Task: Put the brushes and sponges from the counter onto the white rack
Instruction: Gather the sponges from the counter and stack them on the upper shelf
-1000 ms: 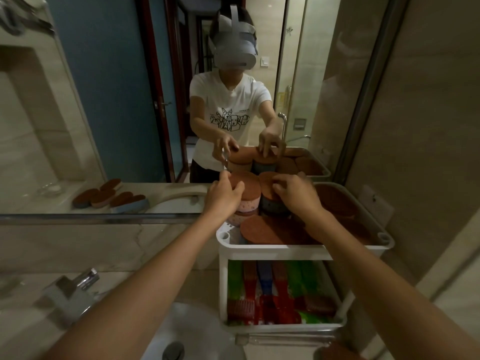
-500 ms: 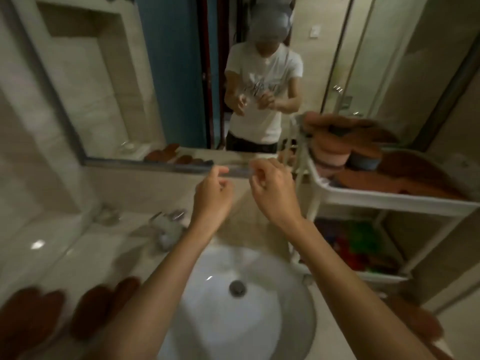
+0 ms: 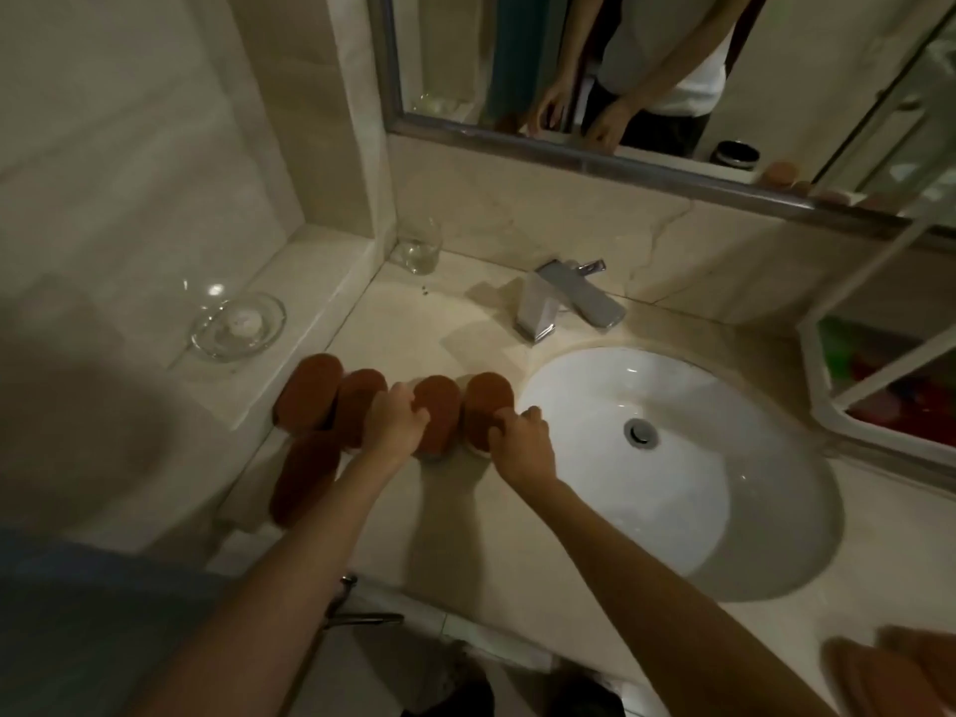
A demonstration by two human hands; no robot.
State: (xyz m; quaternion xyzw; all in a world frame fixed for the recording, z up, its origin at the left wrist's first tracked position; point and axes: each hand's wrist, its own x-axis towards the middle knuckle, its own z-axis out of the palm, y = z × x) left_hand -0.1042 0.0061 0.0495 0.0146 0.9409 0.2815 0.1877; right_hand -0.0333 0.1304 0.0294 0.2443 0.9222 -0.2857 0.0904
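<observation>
Several brown oval sponges lie in a row on the beige counter [image 3: 465,535], left of the basin. My left hand [image 3: 396,421] closes around one sponge [image 3: 437,406] in the middle of the row. My right hand [image 3: 522,442] grips the rightmost sponge [image 3: 486,401], beside the basin rim. Two more sponges [image 3: 310,390] sit further left and another sponge [image 3: 300,483] lies nearer the counter's front edge. The white rack [image 3: 879,385] shows at the far right, with colourful brushes on its lower shelf.
A white basin [image 3: 672,489] and chrome tap [image 3: 564,302] take up the counter's middle. A glass soap dish [image 3: 238,323] and a drinking glass [image 3: 419,245] stand at the back left. More brown sponges [image 3: 890,670] lie at the bottom right corner. A mirror [image 3: 621,59] hangs above.
My view has swung left and down, away from the rack to the counter. Both hands have left the rack's top shelf and now close on two sponges beside the basin.
</observation>
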